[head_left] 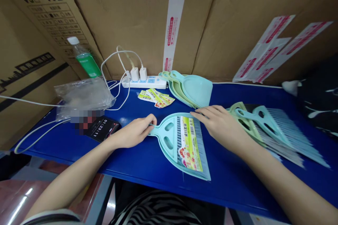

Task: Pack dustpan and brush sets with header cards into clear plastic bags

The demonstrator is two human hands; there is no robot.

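A light blue dustpan [157, 137] lies on the blue table, a matching hand brush [207, 158] nested in it with its bristles toward the right. Across the bristles sits a yellow-green and white printed card label [191, 144]. My left hand [141, 130] is closed around the handle end of the set. With its fingers stretched out, my right hand [215, 121] touches the far corner of the dustpan near the top of the label; its thumb is hard to make out.
Stacked dustpans [198, 89] stand behind, beside loose labels [158, 97]. More brushes [274, 126] lie at the right. On the left are a phone [102, 128], a clear plastic bag [84, 95], a bottle [87, 61] and a power strip [155, 82] with cables. Cardboard boxes [137, 17] wall the back.
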